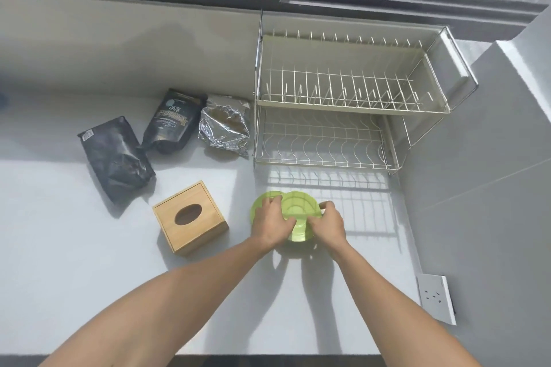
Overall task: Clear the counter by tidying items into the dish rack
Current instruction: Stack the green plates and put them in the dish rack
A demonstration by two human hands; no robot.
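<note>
A translucent green plastic dish [298, 205] lies on the white counter [74, 292], just in front of the two-tier white wire dish rack [351, 104]. My left hand [272, 222] grips its left side, fingers curled over the rim. On the dish's right side my right hand [326, 225] holds on, thumb on top. Both rack tiers are empty. The hands hide the middle of the dish, so I cannot tell if it is one piece or two stacked ones.
A wooden tissue box [190, 217] stands left of the dish. Two black pouches [114, 158] [173, 122] and a silver foil bag [225, 125] lie further back left. A wall with a power socket [435, 298] borders the right.
</note>
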